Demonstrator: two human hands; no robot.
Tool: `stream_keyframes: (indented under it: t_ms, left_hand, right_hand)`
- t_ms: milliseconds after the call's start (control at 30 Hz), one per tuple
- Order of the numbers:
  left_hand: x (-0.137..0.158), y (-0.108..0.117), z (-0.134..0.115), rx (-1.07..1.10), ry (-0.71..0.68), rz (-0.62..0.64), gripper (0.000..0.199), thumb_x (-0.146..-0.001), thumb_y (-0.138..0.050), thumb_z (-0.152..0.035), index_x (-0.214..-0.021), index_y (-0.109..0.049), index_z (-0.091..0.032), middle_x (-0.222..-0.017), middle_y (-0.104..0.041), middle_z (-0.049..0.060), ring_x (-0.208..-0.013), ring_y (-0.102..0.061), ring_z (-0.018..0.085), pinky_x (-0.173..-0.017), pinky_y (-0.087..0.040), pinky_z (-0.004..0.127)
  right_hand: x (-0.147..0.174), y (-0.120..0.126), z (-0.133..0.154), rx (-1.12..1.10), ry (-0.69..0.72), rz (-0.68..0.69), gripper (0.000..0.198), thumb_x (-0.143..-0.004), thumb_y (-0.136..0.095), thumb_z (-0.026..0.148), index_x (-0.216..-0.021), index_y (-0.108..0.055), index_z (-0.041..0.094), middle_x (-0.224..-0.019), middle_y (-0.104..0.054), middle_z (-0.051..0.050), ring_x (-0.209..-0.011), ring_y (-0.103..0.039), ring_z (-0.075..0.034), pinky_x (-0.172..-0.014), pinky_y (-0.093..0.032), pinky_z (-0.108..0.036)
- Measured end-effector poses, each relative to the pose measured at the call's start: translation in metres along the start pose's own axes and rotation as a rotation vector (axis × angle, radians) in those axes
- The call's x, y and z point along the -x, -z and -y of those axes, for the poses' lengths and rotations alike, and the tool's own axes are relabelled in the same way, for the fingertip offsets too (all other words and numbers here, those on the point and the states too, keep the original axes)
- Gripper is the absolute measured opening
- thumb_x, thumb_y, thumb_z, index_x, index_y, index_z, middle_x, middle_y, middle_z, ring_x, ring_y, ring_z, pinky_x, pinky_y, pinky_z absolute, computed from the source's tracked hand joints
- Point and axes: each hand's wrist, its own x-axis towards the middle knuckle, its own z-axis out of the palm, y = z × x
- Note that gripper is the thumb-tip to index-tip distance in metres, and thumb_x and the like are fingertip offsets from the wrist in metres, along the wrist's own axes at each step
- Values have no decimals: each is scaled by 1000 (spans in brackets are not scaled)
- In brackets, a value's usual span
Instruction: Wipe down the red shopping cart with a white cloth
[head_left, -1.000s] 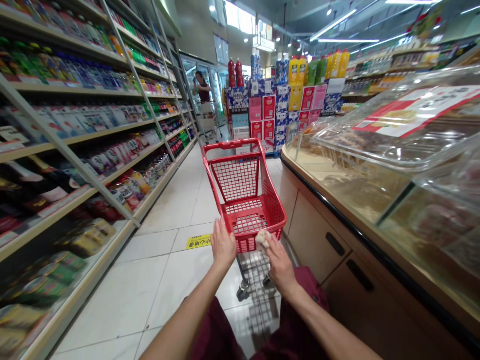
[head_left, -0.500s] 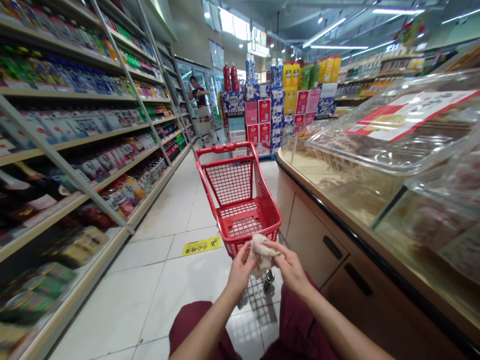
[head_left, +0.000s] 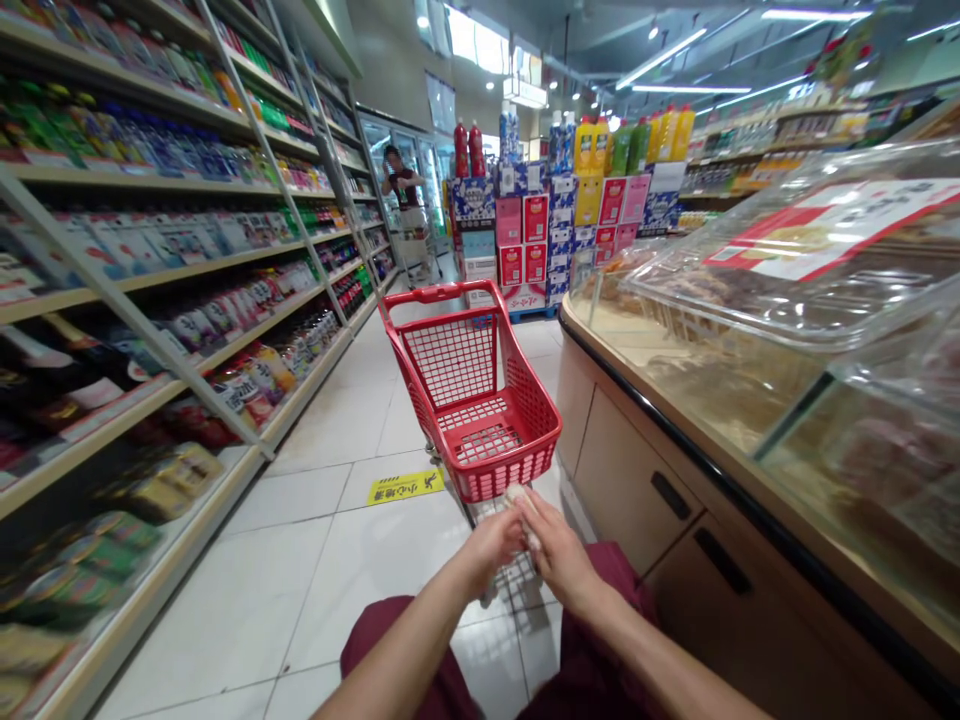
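Observation:
A whitish cloth [head_left: 515, 494] is bunched up between my hands, and only a small part of it shows. My right hand [head_left: 553, 545] is closed around it, with the fingers pointing up and away from me. Against its inner side, my left hand [head_left: 491, 545] is closed too, its fingers partly hidden and slightly blurred. Just beyond my hands stands a red shopping cart [head_left: 510, 480], its basket holding nothing I can see. My hands are in front of the near end of the basket, above its lower metal frame.
Drink shelves [head_left: 247, 275] line the left side. On the right runs a wooden counter [head_left: 626, 440] with clear food boxes [head_left: 795, 240]. Stacked drink cartons [head_left: 525, 245] stand ahead. A person [head_left: 405, 190] is near the glass coolers. A yellow floor sticker [head_left: 406, 487] lies left of the cart.
My hands have come together and folded the cloth, which was spread more openly between them. The view has shifted slightly, and the cart sits a little further left against the counter.

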Motion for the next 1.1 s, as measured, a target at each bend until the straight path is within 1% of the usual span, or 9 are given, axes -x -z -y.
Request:
stream_keyframes:
  t_ms: [133,267,367,433,600,667,800,967,1100]
  left_hand:
    - [-30,22,-21,-519,-284,-204,44,-73,-43,-21,-117,-45,-15,-127,-44,9,-120,-34,21,-102,-19,37]
    - [-54,36,-22,-1151,-452,-298,51,-66,-44,-11,-117,-43,-9,-119,-51,14,-115,-39,23,-104,-9,43]
    - [-58,44,-14,-1192,-446,-306,44,-64,-42,-8,-107,-49,-11,-106,-57,12,-105,-47,21,-101,-17,41]
    - [-57,48,-10,-1219,-445,-308,42,-61,-41,-6,-102,-51,-13,-102,-58,10,-101,-48,20,-98,-22,39]
    - [-52,55,-9,-1240,-429,-293,41,-58,-40,-4,-95,-53,-16,-96,-59,7,-96,-49,19,-93,-27,37]
    - [-52,55,-10,-1236,-425,-287,39,-59,-40,-4,-94,-53,-16,-95,-60,6,-95,-50,19,-91,-28,36]
    - [-51,56,-10,-1221,-427,-271,38,-60,-39,-4,-92,-54,-16,-95,-61,6,-94,-51,18,-89,-29,36]
    - [-53,59,-10,-1195,-442,-239,37,-62,-39,-5,-93,-54,-17,-96,-62,6,-95,-52,19,-89,-30,37]
    - [-54,62,-11,-1182,-457,-211,37,-61,-43,-6,-94,-55,-17,-97,-63,7,-95,-53,20,-91,-30,38]
  right_hand:
    - [-53,14,-42,144,-77,-340,61,-74,-33,2,-130,-34,26,-137,-31,-4,-126,-26,-19,-101,-30,-43]
    - [-53,-19,-75,247,-77,-357,63,-75,-29,-1,-133,-27,24,-140,-26,-5,-130,-16,-20,-100,-31,-45]
    - [-18,-49,-86,237,-25,-254,67,-72,-29,-3,-131,-32,29,-132,-40,-2,-125,-29,-16,-92,-42,-37]
    - [-6,-49,-87,219,-38,-225,70,-70,-29,-4,-130,-32,30,-131,-42,-1,-125,-30,-15,-93,-42,-37]
    - [-29,-29,-89,188,-212,-440,72,-67,-27,-4,-135,-24,23,-141,-23,-2,-129,-18,-19,-103,-26,-46]
    - [-25,-38,-90,180,-223,-383,71,-67,-27,-4,-134,-27,21,-140,-25,-4,-129,-20,-19,-102,-28,-44]
    - [3,-51,-83,159,-139,-179,68,-68,-28,-5,-129,-36,25,-132,-41,-2,-125,-29,-17,-98,-36,-38]
    - [-19,-25,-58,169,-92,-383,71,-70,-28,-6,-134,-24,24,-139,-27,-2,-129,-20,-19,-103,-27,-45]
    - [-16,-41,-44,192,108,-263,67,-73,-30,-5,-133,-25,24,-135,-36,-4,-128,-23,-16,-99,-35,-39]
